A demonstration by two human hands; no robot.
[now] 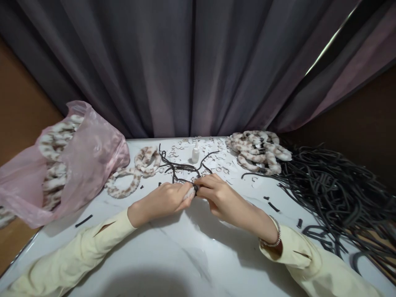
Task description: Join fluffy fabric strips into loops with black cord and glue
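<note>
My left hand (165,200) is closed around a small whitish fluffy piece (189,192) that shows past its thumb. The fingers of my right hand (221,196) pinch together at a dark cord end (195,187) against that piece. The fingertips of both hands meet over the table, and most of what they hold is hidden. Just behind them lie several loose black cords (184,167). A small white bottle (195,153) stands upright beyond the cords.
Brown-and-white fluffy rings (125,183) lie to the left, beside a pink plastic bag (102,148) of similar pieces. More fluffy rings (261,150) are piled at back right, next to a heap of black cords (343,194). Small clear scraps (222,169) and cord offcuts (274,207) litter the white table (173,255).
</note>
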